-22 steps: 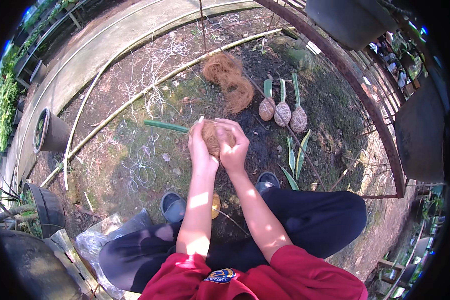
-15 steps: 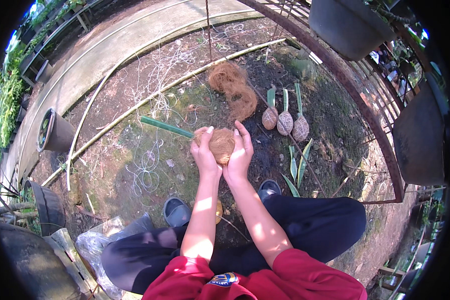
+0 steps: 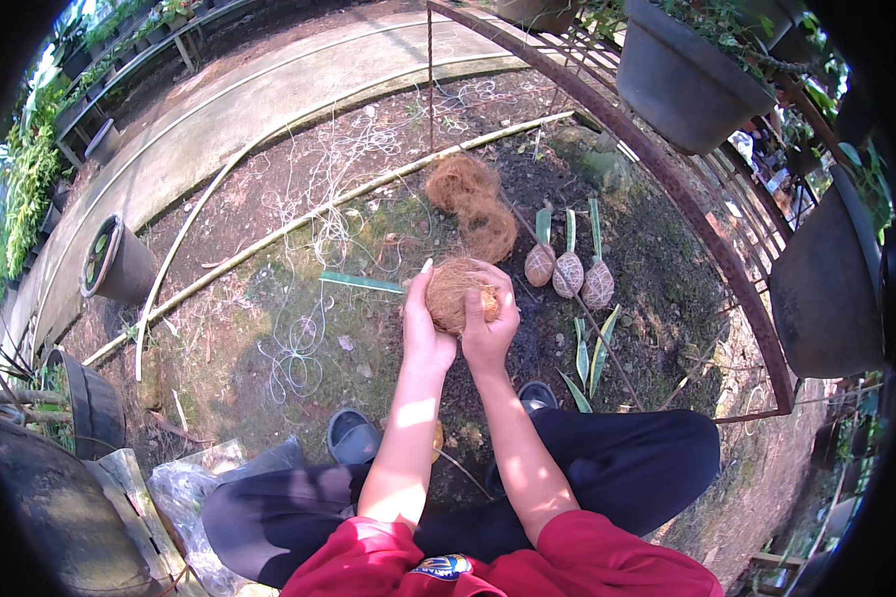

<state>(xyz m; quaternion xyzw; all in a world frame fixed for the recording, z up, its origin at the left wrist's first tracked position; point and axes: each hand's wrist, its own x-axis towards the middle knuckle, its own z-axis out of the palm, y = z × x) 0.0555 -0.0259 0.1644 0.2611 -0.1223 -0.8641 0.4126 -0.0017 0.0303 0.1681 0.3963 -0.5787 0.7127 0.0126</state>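
Between both palms I hold a ball of brown coconut fibre (image 3: 452, 295). My left hand (image 3: 427, 333) cups its left side and my right hand (image 3: 494, 324) wraps its right side, the thumb pressing on the front. A green leaf cutting (image 3: 361, 283) sticks out to the left from the ball; its inner end is hidden. Just beyond my hands lies a loose tangle of coconut fibre (image 3: 471, 204). To the right, three string-wrapped fibre balls (image 3: 568, 275) sit in a row, each with an upright leaf piece. Several loose leaf cuttings (image 3: 595, 348) lie nearer to me.
Tangled white string (image 3: 297, 358) is spread over the soil at left, crossed by a long pale pole (image 3: 259, 235). A rusty metal frame (image 3: 702, 219) arches along the right, with hanging pots (image 3: 682, 85). A dark pot (image 3: 119, 261) and a clear plastic bag (image 3: 181, 502) lie left.
My right hand has rolled over the fibre ball, its fingers now curled round the far side and its thumb across the front. The leaf cutting has swung closer to level.
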